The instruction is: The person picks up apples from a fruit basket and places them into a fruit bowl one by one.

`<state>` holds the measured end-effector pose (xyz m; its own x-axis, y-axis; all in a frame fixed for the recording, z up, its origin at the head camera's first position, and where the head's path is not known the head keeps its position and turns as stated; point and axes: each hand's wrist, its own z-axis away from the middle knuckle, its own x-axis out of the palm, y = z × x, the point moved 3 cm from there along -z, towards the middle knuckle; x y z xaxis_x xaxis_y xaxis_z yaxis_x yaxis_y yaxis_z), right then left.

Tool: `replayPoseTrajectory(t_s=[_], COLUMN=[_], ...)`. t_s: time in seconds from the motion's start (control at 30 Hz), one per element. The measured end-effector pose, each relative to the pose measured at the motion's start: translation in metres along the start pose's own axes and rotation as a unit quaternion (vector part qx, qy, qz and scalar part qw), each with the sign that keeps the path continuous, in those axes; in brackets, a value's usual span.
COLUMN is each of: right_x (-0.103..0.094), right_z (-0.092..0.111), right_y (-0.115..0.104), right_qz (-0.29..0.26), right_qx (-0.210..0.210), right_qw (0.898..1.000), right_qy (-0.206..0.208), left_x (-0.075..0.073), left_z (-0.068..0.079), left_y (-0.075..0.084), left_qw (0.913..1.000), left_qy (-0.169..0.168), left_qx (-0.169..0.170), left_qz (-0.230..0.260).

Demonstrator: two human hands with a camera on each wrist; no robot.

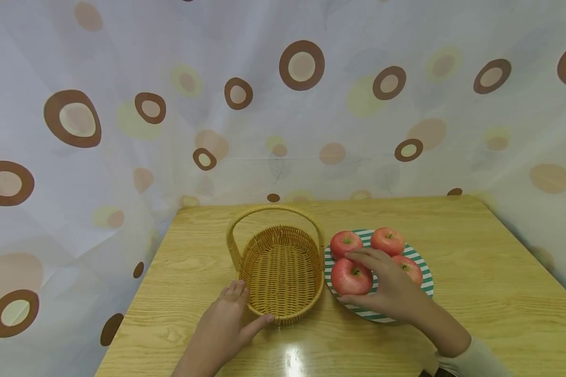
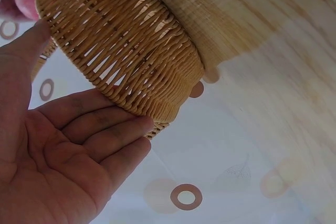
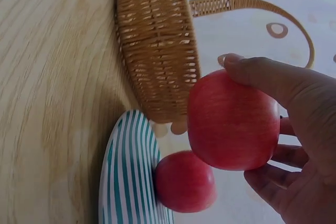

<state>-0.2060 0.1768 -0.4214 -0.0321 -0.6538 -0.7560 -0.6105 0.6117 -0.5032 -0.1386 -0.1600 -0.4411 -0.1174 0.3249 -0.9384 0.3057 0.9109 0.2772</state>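
My right hand (image 1: 396,290) holds a red apple (image 1: 350,277) between thumb and fingers. In the right wrist view the held apple (image 3: 233,121) appears raised beside the plate, apart from its surface. A round wicker basket (image 1: 251,259) with a tall arched handle stands left of the plate, with nothing in it. My left hand (image 1: 219,324) touches the basket's near left rim, its thumb at the front edge. The left wrist view shows that hand (image 2: 68,156) with fingers nearly straight against the woven wall (image 2: 121,40).
A plate with green and white stripes (image 1: 424,283) bears three more apples: one at back left (image 1: 346,243), one at back right (image 1: 388,241) and one at right (image 1: 409,269). The wooden table (image 1: 490,262) ends at a patterned cloth (image 1: 320,120) behind and at both sides.
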Motion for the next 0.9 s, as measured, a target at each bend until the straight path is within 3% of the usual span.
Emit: replayPoseTrajectory(t_s=[0.53,0.9], right_x=[0.011,0.015], right_z=[-0.006,-0.009], right_y=[0.024,0.029], right_qz=[0.083,0.083], right_qx=[0.005,0.006], right_qw=[0.996,0.995], right_qy=[-0.037,-0.058], left_x=[0.000,0.000], left_z=[-0.002,-0.002], left_y=[-0.001,0.000], left_qw=[1.0000,1.0000], left_qy=[-0.007,-0.006], left_qx=[-0.005,-0.005], left_qz=[0.002,0.000])
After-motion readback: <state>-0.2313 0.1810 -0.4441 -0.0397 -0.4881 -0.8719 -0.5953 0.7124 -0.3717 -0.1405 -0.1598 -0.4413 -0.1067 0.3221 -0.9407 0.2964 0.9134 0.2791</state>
